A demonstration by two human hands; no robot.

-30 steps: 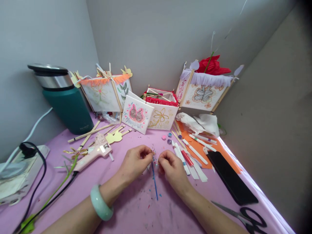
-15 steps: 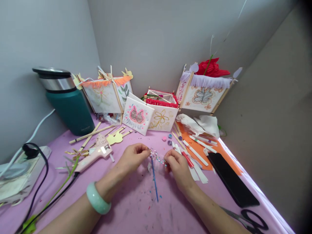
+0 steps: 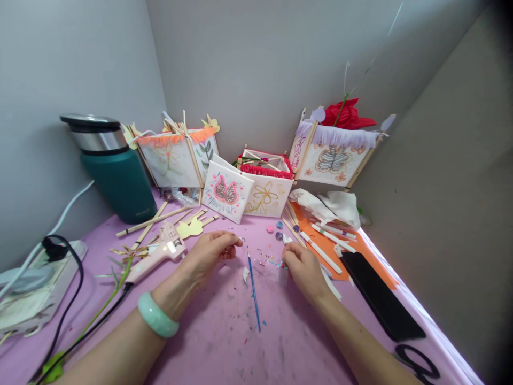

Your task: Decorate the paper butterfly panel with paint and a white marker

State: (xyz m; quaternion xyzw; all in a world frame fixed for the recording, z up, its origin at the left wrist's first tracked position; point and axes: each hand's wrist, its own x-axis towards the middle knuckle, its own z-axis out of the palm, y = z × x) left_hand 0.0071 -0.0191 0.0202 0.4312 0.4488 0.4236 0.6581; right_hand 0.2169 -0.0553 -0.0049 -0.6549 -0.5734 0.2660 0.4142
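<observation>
My right hand is closed on a clear sheet of small coloured gems, which reaches leftward from the fingertips over the purple cloth. The fingers and thumb of my left hand are pressed together in a pinch. A tiny shiny speck shows at its fingertips, too small to name. Between the hands, a thin blue paintbrush lies on the cloth, bristles pointing away from me. Beside the brush tip is a small white scrap. Past my right hand sit small gem pots, blue, purple and pink.
Decorated paper lanterns and a white butterfly panel stand at the back. On the left are a teal tumbler, a pink glue gun, sticks and a power strip. Markers, a black phone and scissors lie right.
My hands have drawn apart, left hand leftward and right hand slightly rightward. The gem sheet, earlier stretched between both hands, is now only at my right hand.
</observation>
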